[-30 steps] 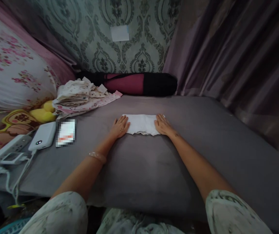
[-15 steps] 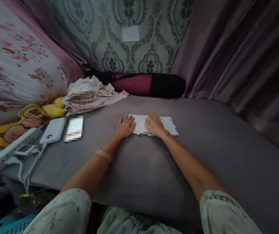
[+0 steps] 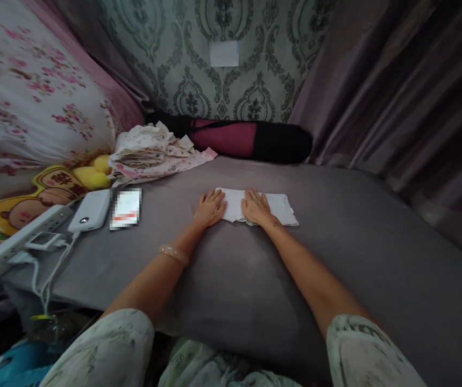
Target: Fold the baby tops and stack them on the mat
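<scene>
A white folded cloth [image 3: 234, 203], probably a garment, lies flat as a long strip on the grey bed surface [image 3: 231, 279]. My left hand [image 3: 210, 208] rests palm down over its left end, fingers stretched forward. Near the middle of the strip, my right hand [image 3: 256, 207] is pressed flat on top with fingers extended. To the right of that hand the cloth's other end shows, with slightly uneven edges. Neither hand grips the cloth. The palms hide part of it.
At the far left sits a pile of folded clothes [image 3: 150, 150]. Nearer are a white power bank [image 3: 90, 209], a blurred-out card [image 3: 126, 208], and a power strip [image 3: 16, 252] with cables. A black and maroon long bag [image 3: 231, 136] lies along the wall.
The view has shifted slightly, so the surroundings appear a little further right. Both hands remain flat on the white cloth, almost unmoved.
</scene>
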Tool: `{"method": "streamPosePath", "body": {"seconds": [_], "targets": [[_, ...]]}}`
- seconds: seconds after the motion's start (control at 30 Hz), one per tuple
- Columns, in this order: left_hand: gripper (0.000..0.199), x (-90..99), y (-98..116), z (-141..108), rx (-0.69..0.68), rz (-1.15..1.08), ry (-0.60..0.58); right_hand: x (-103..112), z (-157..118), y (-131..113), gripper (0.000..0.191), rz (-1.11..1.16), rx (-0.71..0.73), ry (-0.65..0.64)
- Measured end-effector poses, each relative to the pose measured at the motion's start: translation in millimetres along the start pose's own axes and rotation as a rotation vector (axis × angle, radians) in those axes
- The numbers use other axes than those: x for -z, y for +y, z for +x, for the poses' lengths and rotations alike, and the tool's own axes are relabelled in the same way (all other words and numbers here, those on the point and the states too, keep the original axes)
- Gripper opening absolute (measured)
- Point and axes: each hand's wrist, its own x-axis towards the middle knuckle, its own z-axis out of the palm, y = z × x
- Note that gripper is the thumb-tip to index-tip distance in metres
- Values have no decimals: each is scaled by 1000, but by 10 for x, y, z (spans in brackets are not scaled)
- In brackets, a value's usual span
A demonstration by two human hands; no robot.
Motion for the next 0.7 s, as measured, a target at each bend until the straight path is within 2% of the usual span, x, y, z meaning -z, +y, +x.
{"method": "streamPosePath", "body": {"seconds": [0.13, 0.3, 0.47, 0.7], "targets": [[52, 7, -3, -1, 33, -19, 14, 3, 71, -162, 52, 10, 38, 38], [50, -10, -31, 15, 52, -38, 27, -126, 111, -330, 53, 15, 26, 73], [48, -41, -65, 29, 46, -72, 45, -224, 101, -357, 52, 0, 3, 111], [46, -106, -139, 75, 81, -252, 176, -160, 136, -391, 53, 8, -1, 48]]}}
